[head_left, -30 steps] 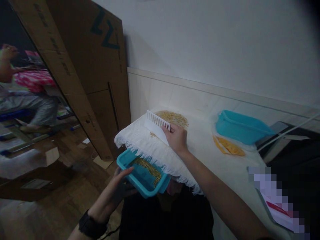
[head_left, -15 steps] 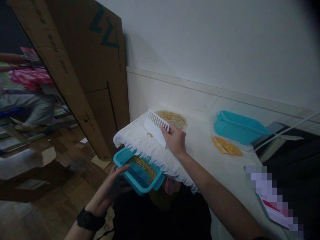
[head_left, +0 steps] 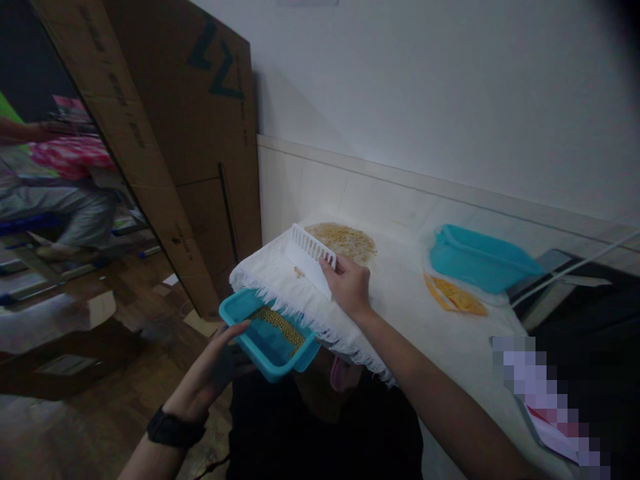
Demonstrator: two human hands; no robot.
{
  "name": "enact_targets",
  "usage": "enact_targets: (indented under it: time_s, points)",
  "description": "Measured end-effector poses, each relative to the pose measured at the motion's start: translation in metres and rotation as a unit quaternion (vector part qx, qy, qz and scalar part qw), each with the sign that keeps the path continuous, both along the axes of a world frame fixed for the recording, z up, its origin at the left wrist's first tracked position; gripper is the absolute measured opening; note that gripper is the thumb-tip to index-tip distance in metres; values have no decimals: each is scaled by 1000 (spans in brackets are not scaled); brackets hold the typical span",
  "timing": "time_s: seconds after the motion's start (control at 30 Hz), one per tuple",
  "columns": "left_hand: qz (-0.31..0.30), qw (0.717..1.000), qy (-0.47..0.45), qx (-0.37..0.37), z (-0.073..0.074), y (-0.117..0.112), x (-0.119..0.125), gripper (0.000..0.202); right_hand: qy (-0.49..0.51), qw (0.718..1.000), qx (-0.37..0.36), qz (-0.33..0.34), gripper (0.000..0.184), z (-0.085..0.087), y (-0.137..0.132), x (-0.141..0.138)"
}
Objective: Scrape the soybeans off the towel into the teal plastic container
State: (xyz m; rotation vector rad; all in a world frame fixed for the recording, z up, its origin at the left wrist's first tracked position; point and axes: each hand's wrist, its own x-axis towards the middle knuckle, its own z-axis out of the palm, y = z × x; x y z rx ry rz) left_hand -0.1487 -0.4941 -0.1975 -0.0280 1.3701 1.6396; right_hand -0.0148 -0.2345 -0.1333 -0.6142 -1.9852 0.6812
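Right hand point(head_left: 349, 285) gripping a white toothed plastic scraper point(head_left: 309, 261) on the fringed white cloth point(head_left: 280, 287) — left hand point(head_left: 216, 370) holding a teal plastic tray of yellow beans point(head_left: 267, 333) below the edge.

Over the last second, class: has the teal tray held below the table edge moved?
Yes. The teal tray in the left hand has slid leftward along the fringed cloth edge.

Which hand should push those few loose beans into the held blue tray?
Probably the right hand: it holds the white scraper beside the loose beans, while the left hand holds the teal tray below the cloth edge.
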Motion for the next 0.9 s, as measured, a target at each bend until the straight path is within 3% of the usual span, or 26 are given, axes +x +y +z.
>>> enact_targets:
  time_s: [0.23, 0.4, 0.53, 0.9]
  points:
    - [23, 1000, 8, -1, 7, -2, -3, 75, -1, 999, 40, 22, 26, 3, -6, 5]
    - [24, 1000, 9, 1, 2, -4, -8, 83, 17, 996, 57, 60, 32, 1, -13, 9]
    - [38, 999, 3, -9, -2, -4, -10, 88, 20, 996, 46, 68, 32, -1, -16, 11]
    - [29, 1000, 5, 3, 6, -5, -6, 79, 29, 995, 37, 92, 31, 1, -31, 18]
